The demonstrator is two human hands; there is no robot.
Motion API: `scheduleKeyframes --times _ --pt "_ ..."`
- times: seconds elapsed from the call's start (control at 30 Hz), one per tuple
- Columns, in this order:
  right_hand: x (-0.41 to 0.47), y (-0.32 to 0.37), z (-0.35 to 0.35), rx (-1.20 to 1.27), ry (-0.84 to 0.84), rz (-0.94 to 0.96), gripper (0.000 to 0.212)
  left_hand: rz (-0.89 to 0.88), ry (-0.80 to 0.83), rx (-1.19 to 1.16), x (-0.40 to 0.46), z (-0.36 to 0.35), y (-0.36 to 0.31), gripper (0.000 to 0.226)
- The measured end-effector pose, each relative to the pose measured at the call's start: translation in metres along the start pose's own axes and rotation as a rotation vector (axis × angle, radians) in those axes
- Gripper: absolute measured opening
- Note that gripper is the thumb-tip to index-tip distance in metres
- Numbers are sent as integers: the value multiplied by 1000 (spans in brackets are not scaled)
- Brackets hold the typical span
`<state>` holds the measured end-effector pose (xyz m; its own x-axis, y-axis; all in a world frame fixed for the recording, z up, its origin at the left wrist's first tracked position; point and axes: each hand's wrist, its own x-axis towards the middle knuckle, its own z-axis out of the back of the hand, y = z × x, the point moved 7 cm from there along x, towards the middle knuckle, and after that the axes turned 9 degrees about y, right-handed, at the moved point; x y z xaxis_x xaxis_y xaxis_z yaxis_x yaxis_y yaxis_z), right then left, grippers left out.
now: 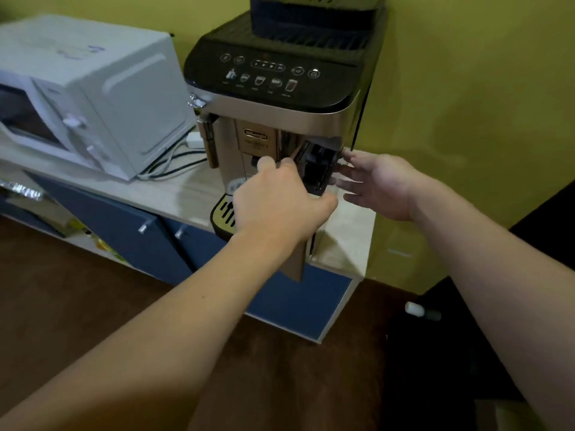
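Observation:
A silver and black coffee machine (273, 88) stands on a pale wooden counter (174, 194) against a yellow wall. A side door on the machine's right stands ajar, and a black inner unit (319, 169) shows in the gap. My left hand (280, 200) reaches across the machine's front, fingers curled on the edge of the open door beside the black unit. My right hand (376, 185) is at the machine's right side, fingers spread and straight, their tips at the black unit. A gold drip tray (224, 213) juts out below.
A white microwave (77, 94) stands left of the machine, cables (168, 163) trailing between them. Blue cabinet doors (149, 241) with metal knobs sit under the counter. The floor is dark brown. A dark object (547, 209) stands at the right, and a small white bottle (417, 309) lies on the floor.

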<state>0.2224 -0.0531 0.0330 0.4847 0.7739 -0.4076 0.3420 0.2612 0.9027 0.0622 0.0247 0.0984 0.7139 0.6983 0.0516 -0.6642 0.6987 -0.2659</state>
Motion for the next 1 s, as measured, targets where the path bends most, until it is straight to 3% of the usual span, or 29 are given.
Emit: scheduleKeyframes --times 0.2,0.43,0.5,0.57,0.67,0.87,1.0 --pt "-20 -27 -6 -123 -25 94 36 -25 -46 -17 6 -4 1 49" --pt "-65 -89 -59 -395 -40 261 63 -114 10 19 9 -3 0 55" --pt "-78 -93 -70 -465 -88 314 63 -261 -49 30 1 3 1 54" --pt "-86 -97 -78 -560 -126 348 68 -562 -111 29 -17 9 -1 48" --pt "-87 -100 -85 -669 -230 364 70 -939 -39 160 -35 -1 5 52" --pt "-82 -93 -88 -848 -391 415 60 -1003 17 212 -22 -7 16 61" --pt "-75 -90 -91 -888 -439 417 58 -1011 -29 186 -13 -11 12 48"
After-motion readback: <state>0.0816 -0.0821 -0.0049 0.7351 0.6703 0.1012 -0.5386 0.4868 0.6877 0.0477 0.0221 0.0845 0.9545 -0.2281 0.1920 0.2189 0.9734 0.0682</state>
